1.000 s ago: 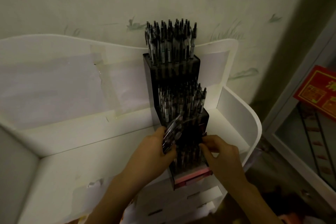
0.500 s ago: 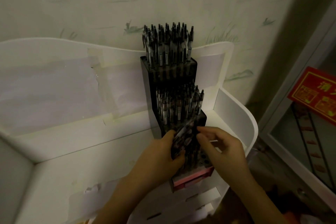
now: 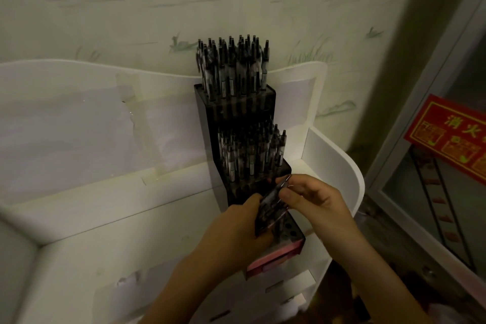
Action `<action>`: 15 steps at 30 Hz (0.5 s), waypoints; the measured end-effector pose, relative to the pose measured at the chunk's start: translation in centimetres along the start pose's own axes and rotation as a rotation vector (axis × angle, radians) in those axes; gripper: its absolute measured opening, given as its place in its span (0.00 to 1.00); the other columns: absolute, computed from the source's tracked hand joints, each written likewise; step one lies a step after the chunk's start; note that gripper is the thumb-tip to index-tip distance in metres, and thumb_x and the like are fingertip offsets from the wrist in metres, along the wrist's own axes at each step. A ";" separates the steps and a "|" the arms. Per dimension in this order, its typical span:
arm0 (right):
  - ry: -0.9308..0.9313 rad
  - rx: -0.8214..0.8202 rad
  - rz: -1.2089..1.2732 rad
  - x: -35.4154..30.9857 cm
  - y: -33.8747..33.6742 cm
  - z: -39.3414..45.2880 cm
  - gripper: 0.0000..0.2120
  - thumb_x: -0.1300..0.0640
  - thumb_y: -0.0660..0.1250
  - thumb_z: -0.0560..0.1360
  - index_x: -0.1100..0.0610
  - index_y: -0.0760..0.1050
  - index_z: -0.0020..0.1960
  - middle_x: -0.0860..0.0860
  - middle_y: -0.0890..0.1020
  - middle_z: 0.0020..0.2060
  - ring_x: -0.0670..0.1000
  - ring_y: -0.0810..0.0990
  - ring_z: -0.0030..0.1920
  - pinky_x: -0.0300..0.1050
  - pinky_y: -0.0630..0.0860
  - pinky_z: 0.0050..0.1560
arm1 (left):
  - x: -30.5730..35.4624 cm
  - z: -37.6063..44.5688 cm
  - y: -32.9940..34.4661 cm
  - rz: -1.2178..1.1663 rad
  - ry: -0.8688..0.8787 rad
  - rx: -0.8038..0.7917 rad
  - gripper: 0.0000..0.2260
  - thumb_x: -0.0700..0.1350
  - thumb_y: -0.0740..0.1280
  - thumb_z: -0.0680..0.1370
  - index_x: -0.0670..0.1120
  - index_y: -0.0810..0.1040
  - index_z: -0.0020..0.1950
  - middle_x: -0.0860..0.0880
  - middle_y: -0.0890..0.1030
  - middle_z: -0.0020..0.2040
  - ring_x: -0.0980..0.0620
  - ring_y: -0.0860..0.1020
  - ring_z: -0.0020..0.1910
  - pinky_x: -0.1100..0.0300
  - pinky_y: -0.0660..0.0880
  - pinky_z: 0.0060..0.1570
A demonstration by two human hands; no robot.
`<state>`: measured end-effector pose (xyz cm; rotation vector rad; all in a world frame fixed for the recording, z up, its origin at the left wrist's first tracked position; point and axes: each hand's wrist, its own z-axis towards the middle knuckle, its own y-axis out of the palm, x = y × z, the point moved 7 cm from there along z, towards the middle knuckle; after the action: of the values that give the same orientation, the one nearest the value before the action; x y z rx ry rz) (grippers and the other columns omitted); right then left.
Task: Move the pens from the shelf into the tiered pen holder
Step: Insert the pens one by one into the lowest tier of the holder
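Observation:
A black tiered pen holder (image 3: 238, 105) stands on the white shelf (image 3: 110, 229) against the wall. Its top tier and middle tier are packed with upright dark pens (image 3: 231, 68). The lowest tier (image 3: 289, 229) shows empty round holes above a pink front strip. My left hand (image 3: 236, 229) grips a bundle of dark pens (image 3: 271, 205) just over the lowest tier. My right hand (image 3: 310, 197) pinches the upper end of one pen from that bundle with thumb and fingers.
The shelf has a raised white back panel (image 3: 79, 118) with taped paper and a curved right side wall (image 3: 339, 166). Small white drawers (image 3: 284, 289) sit below the holder. A red sign (image 3: 452, 137) hangs on a glass cabinet at right.
My right hand rose from beside the holder's lower tier to the top of the bundle and took hold of a pen tip. The left hand kept the bundle, shifting slightly right.

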<state>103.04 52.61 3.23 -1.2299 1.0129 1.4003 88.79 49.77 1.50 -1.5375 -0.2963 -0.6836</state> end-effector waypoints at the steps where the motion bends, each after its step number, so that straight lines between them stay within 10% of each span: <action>1: -0.017 -0.014 -0.007 -0.2 0.0 0.0 0.12 0.52 0.70 0.69 0.55 0.82 0.51 0.49 0.85 0.47 0.49 0.82 0.52 0.42 0.80 0.53 | 0.1 0.1 0.0 -0.006 0.005 0.001 0.12 0.52 0.66 0.77 0.54 0.69 0.58 0.54 0.78 0.44 0.54 0.78 0.39 0.57 0.79 0.41; 9: -0.051 -0.029 0.041 -0.4 -0.6 0.5 0.06 0.63 0.66 0.76 0.59 0.81 0.51 0.54 0.84 0.49 0.54 0.82 0.53 0.47 0.79 0.55 | 0.6 0.0 0.0 -0.056 0.031 0.001 0.12 0.50 0.67 0.77 0.53 0.70 0.58 0.56 0.76 0.42 0.57 0.76 0.38 0.62 0.76 0.39; 15: -0.022 0.259 0.350 -1.9 -4.6 0.6 0.08 0.64 0.61 0.79 0.62 0.79 0.50 0.58 0.84 0.47 0.57 0.83 0.51 0.49 0.81 0.54 | -1.6 -0.6 -0.5 -0.075 -0.044 0.011 0.11 0.50 0.67 0.77 0.52 0.70 0.56 0.52 0.79 0.44 0.55 0.78 0.39 0.55 0.79 0.41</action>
<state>107.50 53.78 5.26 -0.8738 1.3952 1.4835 87.10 49.61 0.94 -1.5383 -0.3917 -0.7061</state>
